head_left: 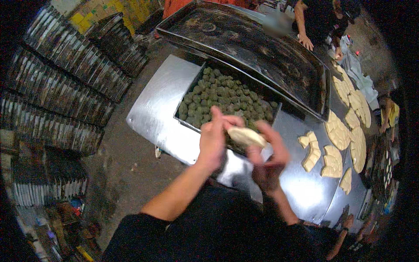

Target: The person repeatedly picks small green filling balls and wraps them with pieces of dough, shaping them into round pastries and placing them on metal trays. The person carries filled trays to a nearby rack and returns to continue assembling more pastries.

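A flattened piece of pale dough (247, 137) is held between my two hands, tilted over the near edge of a metal tray. My left hand (214, 137) touches its left end with the fingers, thumb raised. Curved around its right end, my right hand (270, 147) is blurred by motion and grips it between thumb and fingers. Behind them the tray (186, 123) holds a heap of dark green filling balls (226, 95). Several cut slabs of pale dough (337, 131) lie on the metal table (294, 131) to the right.
A large dark baking tray (248, 42) rests tilted behind the filling tray. Stacks of dark trays (62, 82) stand at the left. A co-worker's hand (306, 42) is on the far side, and other people's hands (348, 222) show at the lower right.
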`<control>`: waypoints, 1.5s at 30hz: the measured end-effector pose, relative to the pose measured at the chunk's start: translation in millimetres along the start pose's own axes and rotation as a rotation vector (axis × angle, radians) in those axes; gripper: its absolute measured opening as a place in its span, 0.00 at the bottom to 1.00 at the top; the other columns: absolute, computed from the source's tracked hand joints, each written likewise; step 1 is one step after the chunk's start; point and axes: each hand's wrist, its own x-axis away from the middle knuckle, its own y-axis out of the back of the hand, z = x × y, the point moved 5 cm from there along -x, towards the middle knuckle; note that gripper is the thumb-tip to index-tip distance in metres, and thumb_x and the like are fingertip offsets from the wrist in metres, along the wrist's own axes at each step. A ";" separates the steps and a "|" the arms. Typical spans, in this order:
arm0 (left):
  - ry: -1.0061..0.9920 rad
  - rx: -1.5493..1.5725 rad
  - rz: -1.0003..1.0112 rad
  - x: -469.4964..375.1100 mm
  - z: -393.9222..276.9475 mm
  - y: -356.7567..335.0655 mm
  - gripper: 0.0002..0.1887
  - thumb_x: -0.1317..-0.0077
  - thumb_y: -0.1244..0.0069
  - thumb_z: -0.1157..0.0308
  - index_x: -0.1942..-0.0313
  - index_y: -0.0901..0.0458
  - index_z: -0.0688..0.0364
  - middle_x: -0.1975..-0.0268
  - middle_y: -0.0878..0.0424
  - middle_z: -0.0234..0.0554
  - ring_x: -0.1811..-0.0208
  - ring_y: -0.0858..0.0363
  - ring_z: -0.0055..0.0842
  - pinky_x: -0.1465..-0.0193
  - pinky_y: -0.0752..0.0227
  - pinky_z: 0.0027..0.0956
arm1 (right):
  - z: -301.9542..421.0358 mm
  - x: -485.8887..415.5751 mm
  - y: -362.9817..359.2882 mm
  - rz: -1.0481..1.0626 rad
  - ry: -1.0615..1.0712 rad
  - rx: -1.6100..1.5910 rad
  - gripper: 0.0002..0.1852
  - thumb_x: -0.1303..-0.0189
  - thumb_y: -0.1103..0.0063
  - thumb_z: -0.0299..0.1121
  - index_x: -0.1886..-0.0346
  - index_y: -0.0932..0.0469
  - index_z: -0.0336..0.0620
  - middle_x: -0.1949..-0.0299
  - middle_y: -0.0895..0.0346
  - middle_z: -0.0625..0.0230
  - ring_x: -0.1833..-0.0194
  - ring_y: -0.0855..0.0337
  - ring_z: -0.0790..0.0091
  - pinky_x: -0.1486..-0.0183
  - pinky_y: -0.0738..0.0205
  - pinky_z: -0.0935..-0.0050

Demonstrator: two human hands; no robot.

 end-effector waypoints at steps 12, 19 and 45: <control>0.414 -0.015 0.155 -41.3 67.6 167.5 0.12 0.33 0.50 0.73 0.54 0.25 0.72 0.63 0.16 0.52 0.67 0.15 0.33 0.55 0.16 0.40 | -152.0 -108.8 -231.4 0.606 -0.245 0.416 0.14 0.43 0.31 0.41 0.59 0.15 0.42 0.58 0.16 0.47 0.55 0.16 0.44 0.50 0.22 0.49; -0.327 -0.793 -0.245 -38.4 89.5 184.3 0.14 0.38 0.51 0.70 0.56 0.19 0.69 0.58 0.18 0.61 0.57 0.18 0.47 0.52 0.24 0.43 | -141.8 -92.3 -176.2 0.231 -0.221 0.088 0.12 0.42 0.32 0.35 0.57 0.14 0.42 0.63 0.16 0.53 0.65 0.14 0.55 0.60 0.21 0.61; 0.087 0.057 0.413 40.1 25.9 -118.9 0.13 0.25 0.50 0.68 0.45 0.19 0.64 0.54 0.15 0.39 0.58 0.17 0.19 0.49 0.18 0.29 | -2.1 1.9 98.6 -0.130 0.290 0.408 0.17 0.47 0.29 0.32 0.53 0.16 0.41 0.62 0.20 0.63 0.56 0.20 0.57 0.55 0.24 0.61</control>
